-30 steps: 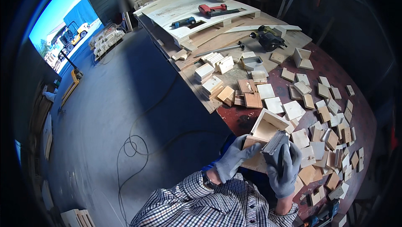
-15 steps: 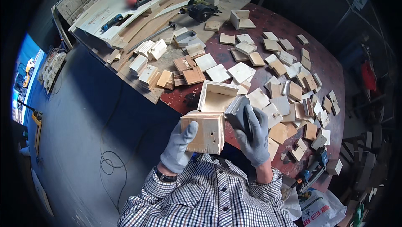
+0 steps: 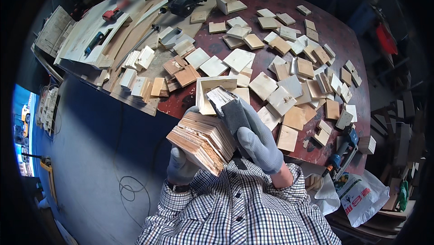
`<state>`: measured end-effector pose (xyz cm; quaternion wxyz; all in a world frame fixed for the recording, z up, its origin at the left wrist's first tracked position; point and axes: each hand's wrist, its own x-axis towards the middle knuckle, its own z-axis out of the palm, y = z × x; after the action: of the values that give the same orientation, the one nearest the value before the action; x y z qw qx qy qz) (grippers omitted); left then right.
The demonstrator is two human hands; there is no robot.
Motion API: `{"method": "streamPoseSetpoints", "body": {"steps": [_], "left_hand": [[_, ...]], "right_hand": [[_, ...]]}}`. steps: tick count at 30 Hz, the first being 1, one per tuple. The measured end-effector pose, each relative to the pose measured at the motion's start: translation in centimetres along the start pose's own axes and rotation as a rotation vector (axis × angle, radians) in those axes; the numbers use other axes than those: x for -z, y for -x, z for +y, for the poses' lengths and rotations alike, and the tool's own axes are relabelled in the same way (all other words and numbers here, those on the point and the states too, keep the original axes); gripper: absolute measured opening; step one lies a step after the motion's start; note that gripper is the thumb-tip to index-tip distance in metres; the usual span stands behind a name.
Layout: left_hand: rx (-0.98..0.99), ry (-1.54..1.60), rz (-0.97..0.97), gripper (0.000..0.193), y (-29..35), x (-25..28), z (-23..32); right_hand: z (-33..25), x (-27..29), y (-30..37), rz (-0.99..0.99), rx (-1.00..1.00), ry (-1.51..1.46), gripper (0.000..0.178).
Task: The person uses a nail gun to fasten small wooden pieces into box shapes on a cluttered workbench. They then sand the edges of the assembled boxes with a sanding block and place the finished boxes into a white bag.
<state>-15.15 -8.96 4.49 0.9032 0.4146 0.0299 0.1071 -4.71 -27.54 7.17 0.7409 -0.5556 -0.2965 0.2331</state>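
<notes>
My gloved left hand [image 3: 180,168] is closed round a plywood box piece [image 3: 199,143], tilted so that its layered edges and a rough, chipped corner face up. In my gloved right hand [image 3: 261,143] is a sanding block [image 3: 234,113], a piece of wood wrapped in a dark grey sheet, with a pale, splintered wooden end showing. The block lies against or just over the piece's right edge; whether they touch I cannot tell. Just beyond both hands, an open wooden box [image 3: 216,82] sits at the table's near edge, partly hidden by them.
Many loose wooden squares [image 3: 281,99] cover the dark red table [image 3: 271,1]. A black power tool [image 3: 183,3] lies at the back, with a blue tool [image 3: 94,43] and a red tool [image 3: 112,14] to the left. Right: a nail gun [image 3: 344,150] and a plastic bag [image 3: 361,197].
My left hand has tipped the plywood piece, bringing its layered edges up instead of its flat face. The sanding block has turned and moved left over it. The whole view has shifted.
</notes>
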Motion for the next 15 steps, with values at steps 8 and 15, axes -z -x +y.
{"method": "streamPoseSetpoints", "body": {"steps": [8, 15], "left_hand": [[-0.455, -0.956, 0.180, 0.127, 0.6, 4.7, 1.9], [-0.936, -1.577, -0.192, 0.105, -1.0, 2.8, 3.5]], "right_hand": [[-2.0, 1.2, 3.6, -0.083, -0.151, -0.168, 0.080], [-4.0, 2.4, 0.5, 0.161, 0.022, 0.173, 0.072]]}}
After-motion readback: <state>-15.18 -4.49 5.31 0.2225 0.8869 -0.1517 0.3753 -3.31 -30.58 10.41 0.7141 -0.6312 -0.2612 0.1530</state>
